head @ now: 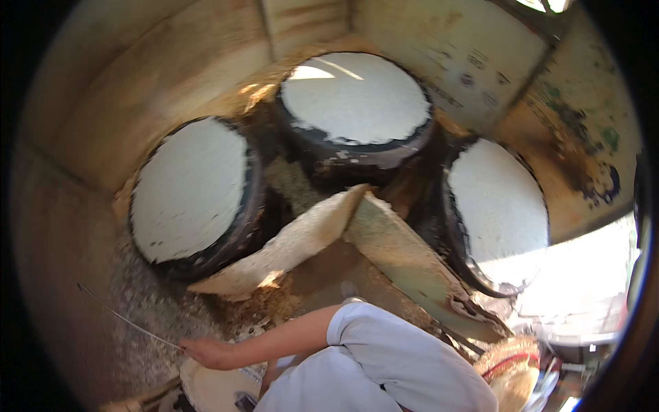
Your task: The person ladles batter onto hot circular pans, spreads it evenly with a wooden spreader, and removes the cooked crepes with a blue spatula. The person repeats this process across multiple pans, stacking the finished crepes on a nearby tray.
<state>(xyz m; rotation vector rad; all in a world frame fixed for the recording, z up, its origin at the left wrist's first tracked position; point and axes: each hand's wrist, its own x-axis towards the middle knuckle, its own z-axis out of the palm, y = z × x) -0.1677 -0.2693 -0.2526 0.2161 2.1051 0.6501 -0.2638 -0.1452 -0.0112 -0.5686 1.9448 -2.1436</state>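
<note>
My right hand (pixel 208 353) reaches across to the lower left, closed around one end of a thin rod (pixel 128 323), whose far end points up and left near the wall. Below that hand is a round, pale container or lid (pixel 206 383), partly cut off by the frame, with a small dark object (pixel 245 400) on it. My left hand is out of view; only part of that arm may show beside my white shirt. Before me stand three large round dark-rimmed vessels with white tops: left (pixel 190 190), middle (pixel 355 98) and right (pixel 499 211). Whether the white is liquid or solid, I cannot tell.
Two rough boards (pixel 288 242) (pixel 406 257) meet at an angle before the vessels. Stained panels (pixel 448 56) surround the area. A woven straw item with a red band (pixel 509 368) lies at the lower right, near a bright opening (pixel 582 283). The ground at left is rough.
</note>
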